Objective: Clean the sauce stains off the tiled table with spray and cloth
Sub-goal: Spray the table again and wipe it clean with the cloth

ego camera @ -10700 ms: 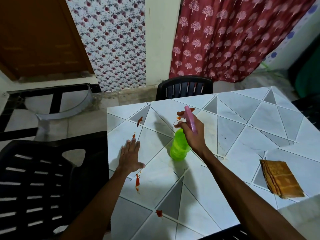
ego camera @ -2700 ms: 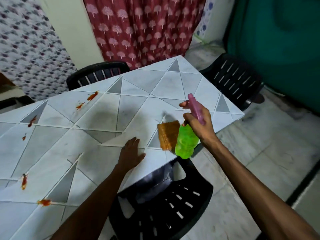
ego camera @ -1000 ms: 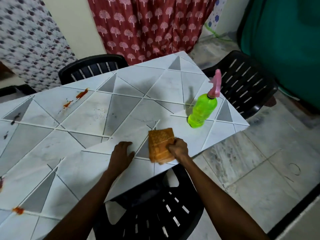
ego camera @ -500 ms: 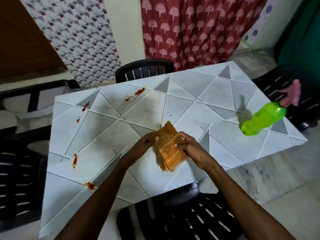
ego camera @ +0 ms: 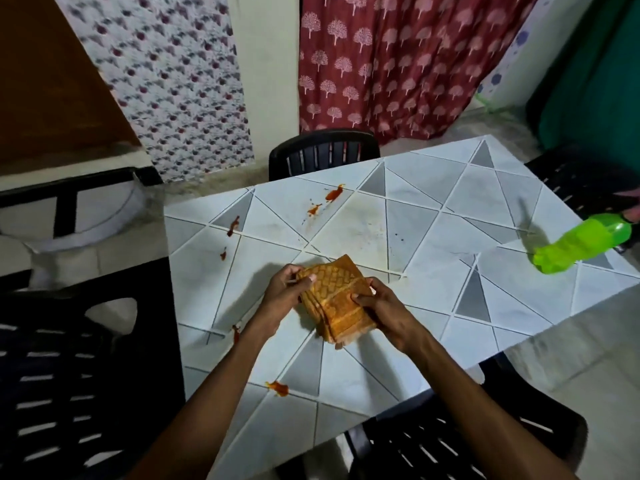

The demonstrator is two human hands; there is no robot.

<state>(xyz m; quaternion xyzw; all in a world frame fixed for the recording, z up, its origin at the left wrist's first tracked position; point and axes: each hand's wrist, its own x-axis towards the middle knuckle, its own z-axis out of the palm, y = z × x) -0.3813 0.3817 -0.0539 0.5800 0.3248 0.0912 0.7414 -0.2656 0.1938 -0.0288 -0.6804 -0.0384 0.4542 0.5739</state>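
Both hands grip a folded orange cloth [ego camera: 332,303] above the tiled table [ego camera: 450,202]: left hand [ego camera: 282,299] pinching its far corner, right hand [ego camera: 384,313] clasping its near edge; green spray bottle [ego camera: 581,247] far right.

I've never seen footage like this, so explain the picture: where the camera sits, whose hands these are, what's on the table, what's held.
No machine here: a person wears a camera on the head, looking down at their own bare hands. The left hand and right hand both grip a folded orange cloth over the tiled table. Red sauce stains dot the tiles. A green spray bottle stands near the right edge. Black chairs stand around.
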